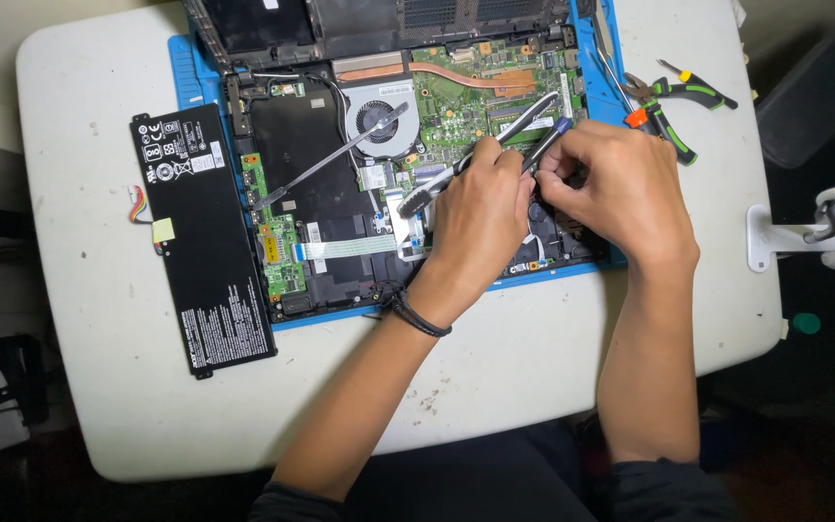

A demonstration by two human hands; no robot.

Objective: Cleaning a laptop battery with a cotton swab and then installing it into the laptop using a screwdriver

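Observation:
An opened laptop [321, 208] lies with its bottom cover off on a blue mat [186, 72], showing the green circuit board [456, 97] and round fan [379, 121]. My left hand [480, 217] is closed around a long black and silver tool [524, 116] that slants across the board. My right hand [620, 193] pinches a thin blue-tipped tool [555, 133] just beside it. Both hands meet over the laptop's right half, and my fingers hide the spot the tool tips touch.
A flat black battery pack [200, 242] with coloured wires lies left of the mat on the white table [89, 116]. A slim metal pry bar [326, 159] rests across the fan. Green-handled pliers [674, 101] lie at the back right. A white clamp bracket [790, 232] grips the right edge.

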